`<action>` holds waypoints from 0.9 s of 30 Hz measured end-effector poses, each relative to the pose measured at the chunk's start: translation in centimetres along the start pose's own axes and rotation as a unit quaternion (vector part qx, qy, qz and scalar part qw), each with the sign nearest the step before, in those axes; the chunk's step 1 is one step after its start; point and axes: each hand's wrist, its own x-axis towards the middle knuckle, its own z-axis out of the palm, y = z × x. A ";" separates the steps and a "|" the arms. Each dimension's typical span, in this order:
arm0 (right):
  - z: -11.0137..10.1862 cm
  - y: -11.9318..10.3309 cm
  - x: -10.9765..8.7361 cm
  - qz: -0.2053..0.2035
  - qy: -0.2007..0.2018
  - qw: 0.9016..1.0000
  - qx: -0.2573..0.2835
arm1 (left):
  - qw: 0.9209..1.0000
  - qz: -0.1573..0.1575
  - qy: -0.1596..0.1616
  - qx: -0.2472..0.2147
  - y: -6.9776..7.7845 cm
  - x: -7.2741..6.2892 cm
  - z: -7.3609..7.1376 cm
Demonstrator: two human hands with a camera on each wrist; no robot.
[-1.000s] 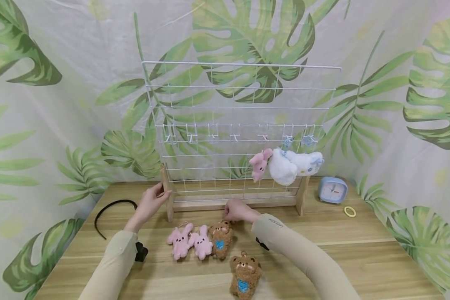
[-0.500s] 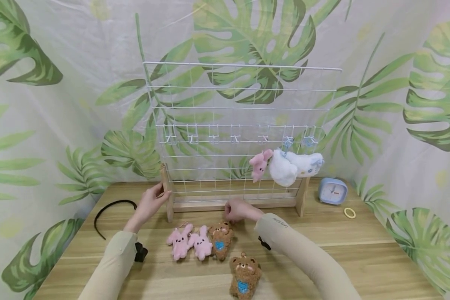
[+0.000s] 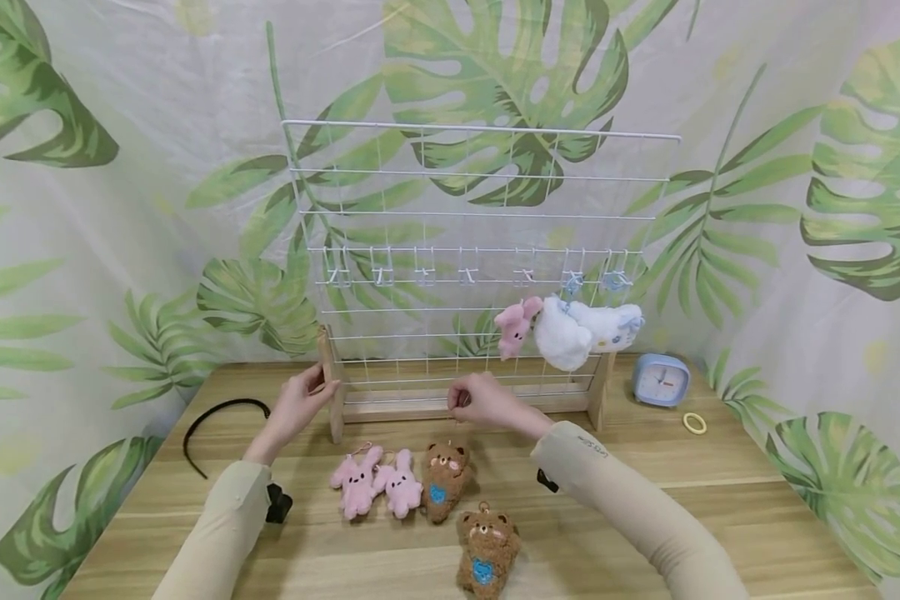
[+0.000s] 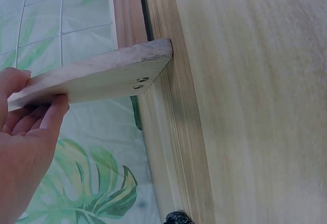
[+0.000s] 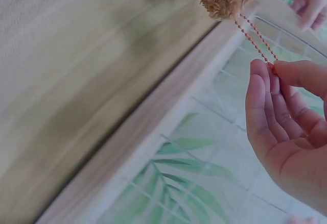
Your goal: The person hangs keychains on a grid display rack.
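My left hand (image 3: 300,408) grips the left wooden post (image 4: 107,73) of a white wire grid rack (image 3: 480,130), thumb on one side and fingers on the other. Between thumb and fingertips, my right hand (image 5: 291,127) pinches the orange bead chain (image 5: 253,40) of a brown plush bear keychain (image 3: 445,483). The chain runs taut to the bear, which stands out below the hand in the head view. Two pink plush bunny keychains (image 3: 358,483) lie left of this bear. A second brown bear keychain (image 3: 487,550) lies nearer the front edge.
Several white hooks (image 3: 425,273) line one grid row. A pink bunny (image 3: 516,329) and white plush toys (image 3: 566,337) hang at the rack's right. Beyond stand a blue clock (image 3: 662,381) and a yellow ring (image 3: 694,423). A black cord (image 3: 210,417) curves at the left.
My right hand has risen a little from the tabletop, drawing the chain up. The bear under it has shifted slightly right and straightened. My left hand stays on the post.
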 end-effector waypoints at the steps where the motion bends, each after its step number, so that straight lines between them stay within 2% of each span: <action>1: -0.3 -0.2 -0.1 -0.007 0.004 1.000 -0.002 | 1.000 0.001 0.000 0.002 0.0 0.0 0.0; 10: -2.3 -2.4 -1.7 -0.049 0.033 0.998 -0.020 | 1.000 0.009 -0.001 0.000 -0.2 -0.2 -0.2; 18: -4.4 -3.9 -2.4 -0.073 0.053 0.996 -0.002 | 1.000 0.006 -0.006 -0.003 -0.3 -0.2 -0.2; 27: -8.3 -5.1 -1.9 -0.055 0.091 0.994 -0.013 | 1.000 0.005 -0.008 -0.005 -0.1 -0.1 -0.2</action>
